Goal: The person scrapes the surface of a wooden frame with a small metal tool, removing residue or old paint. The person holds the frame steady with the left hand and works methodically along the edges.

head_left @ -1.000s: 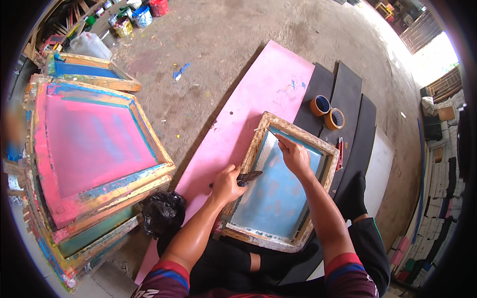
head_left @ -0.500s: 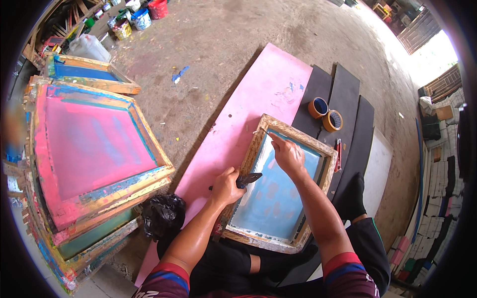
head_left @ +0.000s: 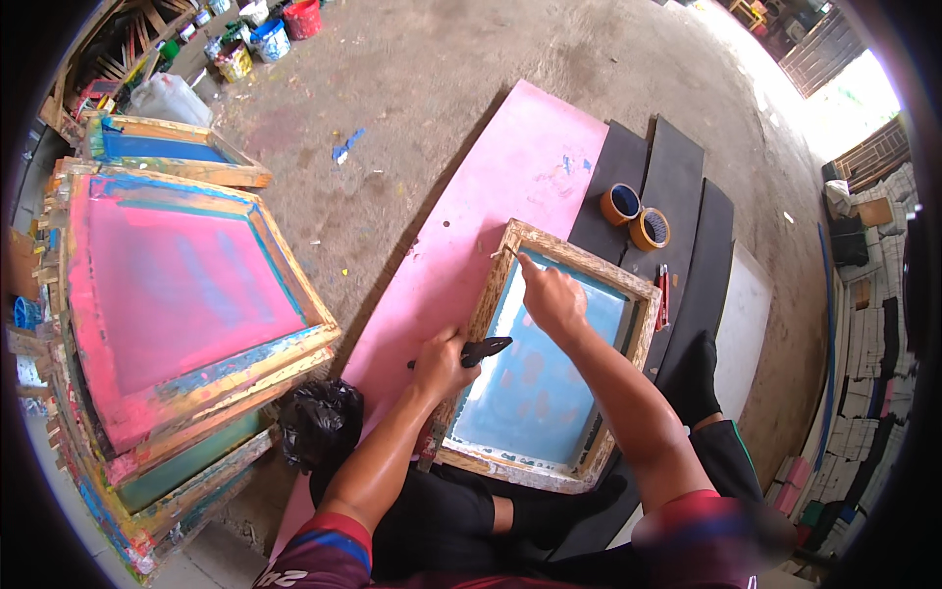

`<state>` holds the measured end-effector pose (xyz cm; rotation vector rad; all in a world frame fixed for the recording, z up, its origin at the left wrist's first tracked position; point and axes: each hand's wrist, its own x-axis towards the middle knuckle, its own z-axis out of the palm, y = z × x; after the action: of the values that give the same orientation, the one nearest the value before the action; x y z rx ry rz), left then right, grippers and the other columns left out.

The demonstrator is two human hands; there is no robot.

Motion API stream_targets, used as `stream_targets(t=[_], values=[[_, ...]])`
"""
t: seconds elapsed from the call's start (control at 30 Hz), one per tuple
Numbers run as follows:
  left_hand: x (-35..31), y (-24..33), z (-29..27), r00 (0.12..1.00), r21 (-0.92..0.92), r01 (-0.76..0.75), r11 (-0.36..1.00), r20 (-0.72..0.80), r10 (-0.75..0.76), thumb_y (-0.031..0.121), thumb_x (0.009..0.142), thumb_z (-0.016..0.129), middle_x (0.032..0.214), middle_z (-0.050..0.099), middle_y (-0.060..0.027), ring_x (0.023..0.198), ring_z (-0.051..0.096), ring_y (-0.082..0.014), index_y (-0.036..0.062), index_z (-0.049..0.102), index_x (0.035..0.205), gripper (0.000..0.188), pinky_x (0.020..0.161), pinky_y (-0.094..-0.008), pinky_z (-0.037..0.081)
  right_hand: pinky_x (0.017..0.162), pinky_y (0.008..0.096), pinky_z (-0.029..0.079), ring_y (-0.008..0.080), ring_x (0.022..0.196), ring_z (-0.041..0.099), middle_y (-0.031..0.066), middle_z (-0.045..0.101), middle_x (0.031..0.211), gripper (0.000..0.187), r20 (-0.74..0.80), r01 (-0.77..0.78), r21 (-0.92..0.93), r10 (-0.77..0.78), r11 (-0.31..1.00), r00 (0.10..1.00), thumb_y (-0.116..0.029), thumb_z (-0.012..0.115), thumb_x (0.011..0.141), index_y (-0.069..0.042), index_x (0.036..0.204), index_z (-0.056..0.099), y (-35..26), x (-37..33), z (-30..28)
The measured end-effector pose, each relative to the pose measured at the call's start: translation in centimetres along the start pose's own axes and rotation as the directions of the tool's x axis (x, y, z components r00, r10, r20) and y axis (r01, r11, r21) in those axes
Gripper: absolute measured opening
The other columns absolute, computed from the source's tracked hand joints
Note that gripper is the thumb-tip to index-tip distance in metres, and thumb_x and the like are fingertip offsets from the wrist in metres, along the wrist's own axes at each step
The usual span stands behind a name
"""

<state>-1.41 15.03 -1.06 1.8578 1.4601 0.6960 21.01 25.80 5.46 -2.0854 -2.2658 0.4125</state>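
Note:
A wooden screen-printing frame with pale blue mesh lies tilted across my lap and a pink board. At its left side, my left hand is closed around a black tool with a tapered end; its exact kind is unclear. The tapered end points right, over the mesh. My right hand reaches to the frame's far left corner, fingers closed. A thin dark tip shows at the fingertips against the wood, but most of what they grip is hidden. A whitish curled strip sticks out beside that corner.
The pink board and dark boards lie under the frame. Two tape rolls and red cutters rest on them. Stacked screens, the top one pink, stand left, beside a black plastic bag. Paint buckets stand far left.
The view has shifted slightly. My right hand has moved a little left and nearer along the corner of the frame. My left hand still holds the black tool.

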Motion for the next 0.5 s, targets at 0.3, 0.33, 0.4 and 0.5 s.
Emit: stream_targets(t=[0.3, 0.33, 0.4, 0.5], values=[[0.1, -0.4, 0.5, 1.0, 0.023, -0.012, 1.0, -0.015, 0.012, 0.016, 0.067, 0.094, 0.097, 0.065, -0.0176, 0.092, 0.071, -0.0415, -0.0018, 0.074, 0.115, 0.055, 0.08, -0.0498, 0.059, 0.101, 0.0528, 0.058, 0.0453, 0.122, 0.073, 0.025, 0.078, 0.127, 0.039, 0.047, -0.1, 0.43, 0.088, 0.897, 0.995, -0.029, 0.064, 0.111, -0.026, 0.148, 0.073, 2.3, 0.3, 1.9], [0.2, -0.3, 0.6, 1.0, 0.007, -0.017, 1.0, -0.026, 0.017, 0.015, 0.067, 0.094, 0.097, 0.065, -0.0174, 0.092, 0.071, -0.0413, -0.0015, 0.074, 0.118, 0.057, 0.08, -0.0495, 0.059, 0.102, 0.0518, 0.058, 0.0444, 0.122, 0.074, 0.0249, 0.078, 0.128, 0.038, 0.023, -0.08, 0.469, 0.079, 0.88, 0.997, -0.029, 0.065, 0.111, -0.025, 0.148, 0.073, 3.2, 0.4, 2.7], [0.4, -0.1, 0.5, 0.999, -0.006, -0.028, 1.0, -0.038, 0.028, 0.018, 0.07, 0.091, 0.095, 0.065, -0.0178, 0.089, 0.071, -0.0431, -0.0021, 0.073, 0.111, 0.049, 0.078, -0.0521, 0.059, 0.102, 0.0477, 0.058, 0.0395, 0.122, 0.075, 0.0232, 0.079, 0.129, 0.038, -0.007, -0.042, 0.531, 0.054, 0.846, 0.999, -0.026, 0.066, 0.111, -0.022, 0.148, 0.074, 4.3, 0.8, 4.0], [0.2, 0.3, 0.4, 0.998, -0.025, -0.041, 0.999, -0.052, 0.04, 0.019, 0.071, 0.089, 0.094, 0.065, -0.0179, 0.087, 0.071, -0.0438, -0.0023, 0.073, 0.108, 0.046, 0.077, -0.0532, 0.06, 0.101, 0.0405, 0.059, 0.0288, 0.122, 0.078, 0.0197, 0.08, 0.131, 0.037, -0.016, -0.003, 0.612, 0.016, 0.791, 1.0, -0.022, 0.068, 0.112, -0.016, 0.148, 0.073, 5.7, 1.2, 5.7]])
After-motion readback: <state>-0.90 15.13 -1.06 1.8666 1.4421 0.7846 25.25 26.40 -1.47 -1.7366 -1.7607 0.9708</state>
